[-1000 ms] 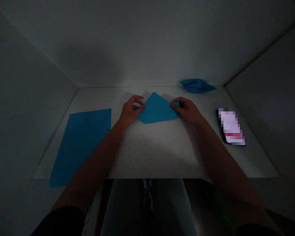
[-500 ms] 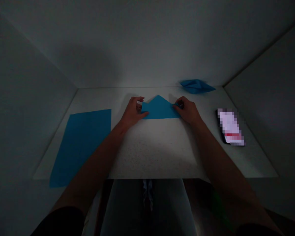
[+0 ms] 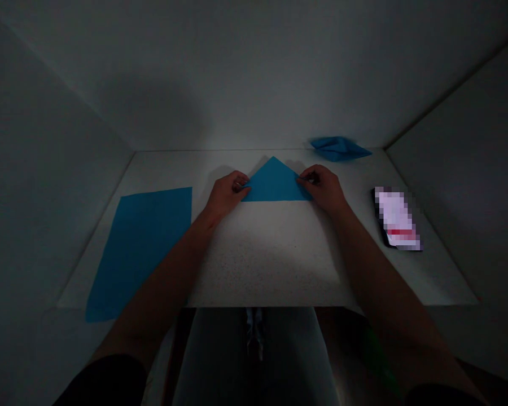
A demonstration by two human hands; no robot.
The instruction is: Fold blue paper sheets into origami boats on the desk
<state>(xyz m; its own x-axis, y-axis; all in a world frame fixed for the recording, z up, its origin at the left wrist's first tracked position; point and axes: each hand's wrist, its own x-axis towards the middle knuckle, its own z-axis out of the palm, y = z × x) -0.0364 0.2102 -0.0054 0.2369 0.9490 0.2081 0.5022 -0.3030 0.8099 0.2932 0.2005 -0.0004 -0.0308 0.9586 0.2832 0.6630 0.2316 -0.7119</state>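
Observation:
A folded blue paper (image 3: 274, 183) lies near the middle of the white table, its peak pointing away from me and its straight edge toward me. My left hand (image 3: 230, 193) pinches its left corner between thumb and fingers. At the right corner, my right hand (image 3: 323, 186) is closed on the paper in the same way. The fingertips of both hands cover the two corners.
A flat blue sheet (image 3: 146, 248) lies at the left, overhanging the front edge of the table (image 3: 262, 265), partly under my left forearm. A folded blue paper boat (image 3: 340, 149) rests at the back right. A phone (image 3: 397, 219) with a lit screen lies at the right.
The left part of the folded paper, a raised flap before, now slopes down from the peak. My left hand has closed on that corner and shifted slightly left. My right hand has hardly moved.

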